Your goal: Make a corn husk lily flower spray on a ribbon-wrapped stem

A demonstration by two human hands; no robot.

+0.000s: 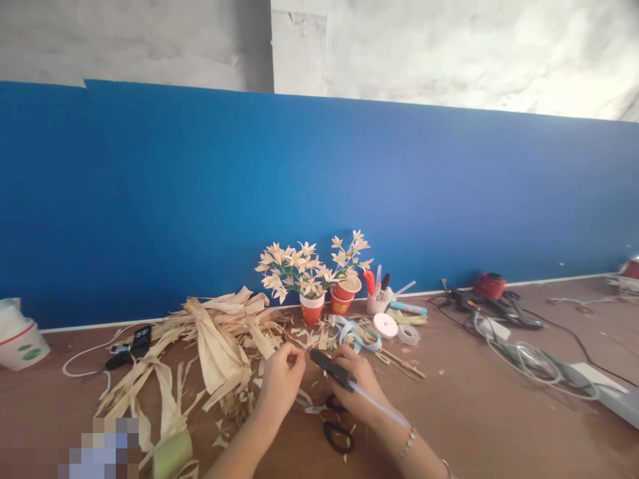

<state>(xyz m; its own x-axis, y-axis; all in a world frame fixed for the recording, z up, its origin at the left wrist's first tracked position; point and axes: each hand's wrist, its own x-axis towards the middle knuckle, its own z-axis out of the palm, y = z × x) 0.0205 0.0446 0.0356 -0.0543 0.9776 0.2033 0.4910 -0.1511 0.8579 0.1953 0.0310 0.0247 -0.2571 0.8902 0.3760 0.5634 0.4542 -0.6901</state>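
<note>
My right hand [358, 382] is wrapped round a black glue gun [333, 369], with a clear glue stick [379, 403] sticking out of its rear. The gun's tip points left, toward my left hand [283, 376]. That hand is pinched closed just left of the tip, and whatever its fingertips hold is too small to name. Black-handled scissors [338, 437] lie on the table below and between my hands. Behind them stand red cups [312, 310] bearing pale star-shaped flowers [298, 266].
Dried husks [219, 352] cover the table's left part. Behind my right hand lie a white ribbon roll [385, 325], tape [409, 334] and a cup of tools [378, 303]. Cables and a power strip [606, 396] are at right; a white tub [24, 346] stands far left.
</note>
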